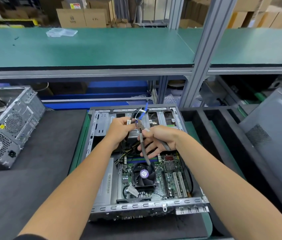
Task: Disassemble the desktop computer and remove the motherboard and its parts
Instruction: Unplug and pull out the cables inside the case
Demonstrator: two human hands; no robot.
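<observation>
Head view: over the open grey metal computer case [100,210], my left hand [117,130] pinches bundled thin cables [139,113]; my right hand [161,139] grips grey-handled pliers [142,144].

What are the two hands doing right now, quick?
Left hand: closed, holding a bundle of cables.
Right hand: closed, gripping the grey-handled pliers.

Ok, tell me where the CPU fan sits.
The CPU fan sits on the motherboard in the open case, low centre of the head view, below both hands.
</observation>
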